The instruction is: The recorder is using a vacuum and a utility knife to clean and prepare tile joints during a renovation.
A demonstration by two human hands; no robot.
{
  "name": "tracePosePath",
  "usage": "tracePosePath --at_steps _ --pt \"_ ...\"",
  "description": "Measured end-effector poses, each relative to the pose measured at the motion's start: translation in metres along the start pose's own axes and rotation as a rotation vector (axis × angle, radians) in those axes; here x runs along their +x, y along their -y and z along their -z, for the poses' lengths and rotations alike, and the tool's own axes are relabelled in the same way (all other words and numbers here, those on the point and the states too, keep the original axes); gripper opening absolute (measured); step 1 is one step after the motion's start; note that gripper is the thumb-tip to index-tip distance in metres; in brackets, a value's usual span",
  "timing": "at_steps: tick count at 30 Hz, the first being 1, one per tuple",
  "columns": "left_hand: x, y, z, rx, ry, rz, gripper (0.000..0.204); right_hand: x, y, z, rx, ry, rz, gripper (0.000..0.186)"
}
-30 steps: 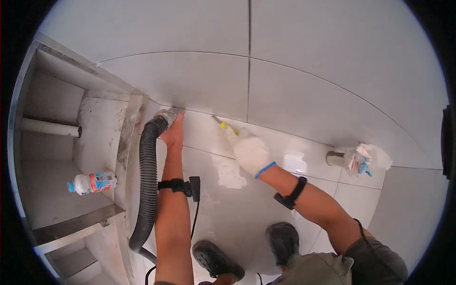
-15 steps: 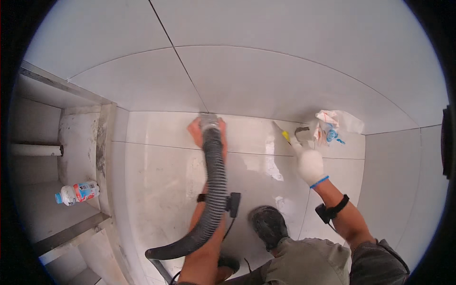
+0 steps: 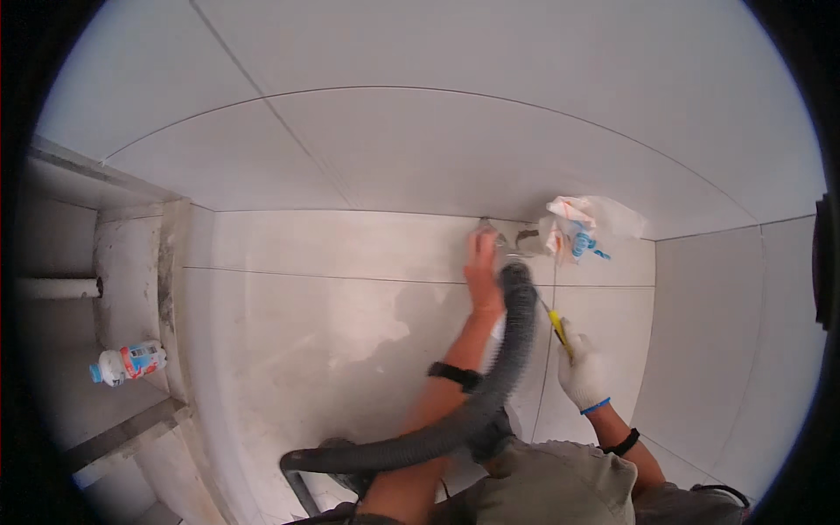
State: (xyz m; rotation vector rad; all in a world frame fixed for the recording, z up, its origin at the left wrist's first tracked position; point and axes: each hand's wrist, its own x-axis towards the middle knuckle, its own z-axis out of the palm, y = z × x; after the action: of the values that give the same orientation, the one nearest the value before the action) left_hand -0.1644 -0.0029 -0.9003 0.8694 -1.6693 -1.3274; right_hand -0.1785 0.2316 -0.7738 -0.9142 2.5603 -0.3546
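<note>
My bare left hand [image 3: 483, 276], blurred by motion, is closed around the see-through nozzle [image 3: 501, 247] of a vacuum hose. The nozzle's tip is near the seam where the floor tiles meet the far wall. From the nozzle the ribbed black hose [image 3: 509, 350] curves back over my left forearm. My right hand [image 3: 582, 372], in a white knitted glove with a blue cuff, grips a yellow-handled tool with a thin blade [image 3: 557, 325]. Its blade points forward and left, beside the hose; the exact kind of blade is too small to tell.
A crumpled white plastic bag with blue and orange print [image 3: 573, 229] lies against the wall, right of the nozzle. Next to it is a small dark flat piece [image 3: 527, 234]. At left, a bottle with a blue cap [image 3: 129, 362] lies in a framed recess, below a white pipe [image 3: 59, 289].
My left hand and the nozzle have moved right along the wall's base, toward the bag. My right hand has drawn back toward me with the yellow-handled tool. The view has shifted slightly.
</note>
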Motion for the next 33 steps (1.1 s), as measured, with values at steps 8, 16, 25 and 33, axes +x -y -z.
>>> tracePosePath --at_steps 8,16,25,33 --pt "0.027 -0.005 0.04 -0.055 0.268 -0.073 0.059 0.011 -0.031 -0.034 0.188 -0.192 0.07 0.054" --pt "0.028 -0.021 0.024 0.005 0.593 0.045 0.058 0.007 -0.032 -0.027 0.202 -0.171 -0.047 0.051" --pt "-0.03 0.005 0.036 -0.128 0.564 -0.062 0.064 0.016 -0.01 -0.032 0.274 -0.175 0.017 0.053" --pt "0.022 -0.008 0.065 0.014 0.436 0.026 0.064 0.033 0.023 -0.028 0.205 -0.16 0.05 0.064"
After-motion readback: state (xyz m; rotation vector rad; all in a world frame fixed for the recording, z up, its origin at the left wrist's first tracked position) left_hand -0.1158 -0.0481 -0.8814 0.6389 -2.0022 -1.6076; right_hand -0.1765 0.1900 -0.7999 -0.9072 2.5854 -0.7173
